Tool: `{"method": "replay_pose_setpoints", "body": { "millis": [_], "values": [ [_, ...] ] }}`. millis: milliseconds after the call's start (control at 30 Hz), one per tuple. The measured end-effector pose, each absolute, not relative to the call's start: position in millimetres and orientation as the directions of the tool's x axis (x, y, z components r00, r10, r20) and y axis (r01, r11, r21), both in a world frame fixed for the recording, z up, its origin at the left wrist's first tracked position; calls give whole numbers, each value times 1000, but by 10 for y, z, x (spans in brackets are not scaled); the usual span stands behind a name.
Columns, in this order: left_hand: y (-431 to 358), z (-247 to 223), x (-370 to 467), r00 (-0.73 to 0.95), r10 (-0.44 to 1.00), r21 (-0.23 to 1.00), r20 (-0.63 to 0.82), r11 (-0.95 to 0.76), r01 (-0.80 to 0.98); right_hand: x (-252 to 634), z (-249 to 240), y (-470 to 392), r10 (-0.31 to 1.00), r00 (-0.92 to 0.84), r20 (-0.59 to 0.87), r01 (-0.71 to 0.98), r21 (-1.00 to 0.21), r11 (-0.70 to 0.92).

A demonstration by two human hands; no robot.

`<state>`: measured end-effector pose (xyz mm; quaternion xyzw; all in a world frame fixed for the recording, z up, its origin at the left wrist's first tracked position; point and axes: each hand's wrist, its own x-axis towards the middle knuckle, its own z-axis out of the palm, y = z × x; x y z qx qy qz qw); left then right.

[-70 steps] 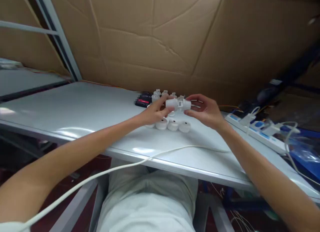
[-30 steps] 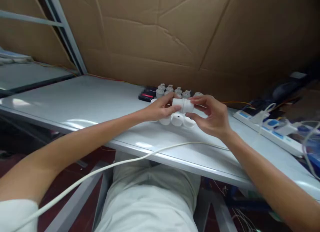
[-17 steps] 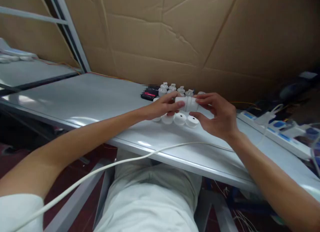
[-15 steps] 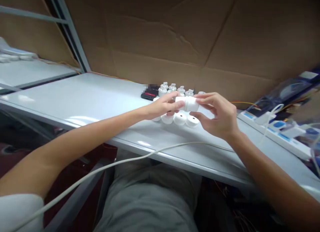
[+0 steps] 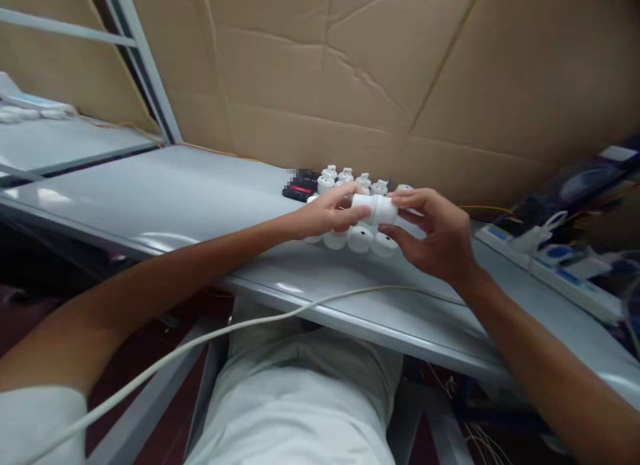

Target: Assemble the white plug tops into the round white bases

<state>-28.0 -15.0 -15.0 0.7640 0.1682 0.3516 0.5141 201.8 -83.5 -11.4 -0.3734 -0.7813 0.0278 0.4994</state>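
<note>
A white cylindrical piece (image 5: 381,210) is held level between both hands, above the grey table (image 5: 200,185). My left hand (image 5: 334,211) grips its left end with thumb and fingers. On its right end, the fingertips and thumb of my right hand (image 5: 434,231) are closed. Several round white pieces (image 5: 360,239) with small dark holes stand just below and in front of the hands. Behind them, several white pieces with raised tops (image 5: 345,175) stand in a row, partly hidden by my left hand.
A black box (image 5: 301,186) with a red mark lies left of the white pieces. White power strips (image 5: 560,265) with plugs line the right side. A pale cable (image 5: 300,310) crosses the table's front edge. Cardboard (image 5: 310,71) stands behind, and a metal frame (image 5: 150,71) at the left.
Both hands stay nearly in place on the white cylindrical piece; the right hand's fingers have shifted very slightly. The picture's brightness differs.
</note>
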Motion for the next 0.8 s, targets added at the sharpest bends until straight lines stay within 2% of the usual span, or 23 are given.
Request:
{"method": "replay_pose_setpoints", "body": {
  "millis": [100, 267, 400, 500, 533, 600, 700, 767, 800],
  "values": [
    [-170, -155, -294, 680, 621, 876, 390, -477, -67, 2009, -152, -811, 689, -165, 706, 479, -553, 682],
    [-161, -203, -295, 645, 595, 771, 480, -637, 14, 2004, -155, -775, 835, -78, 545, 392, -753, 529],
    [-133, -248, -275, 628, 536, 624, 564, -775, 101, 1995, -145, -728, 962, -80, 260, 272, -923, 272],
    [-146, -251, -257, 615, 497, 567, 612, -818, 97, 1997, -123, -705, 986, -148, 76, 250, -962, 112],
    [-153, -248, -253, 609, 501, 576, 615, -813, 86, 2004, -107, -707, 981, -170, 90, 265, -955, 134],
    [-164, -241, -248, 596, 533, 627, 600, -777, 63, 2026, -68, -727, 949, -188, 252, 317, -899, 302],
    [-156, -232, -250, 595, 588, 726, 548, -688, 12, 2059, -28, -774, 817, -211, 537, 427, -701, 571],
    [-139, -230, -254, 607, 600, 763, 521, -646, -17, 2066, -37, -790, 761, -247, 600, 469, -613, 636],
    [-130, -230, -257, 612, 598, 767, 518, -641, -22, 2064, -53, -791, 755, -251, 606, 470, -606, 642]
  ]
}}
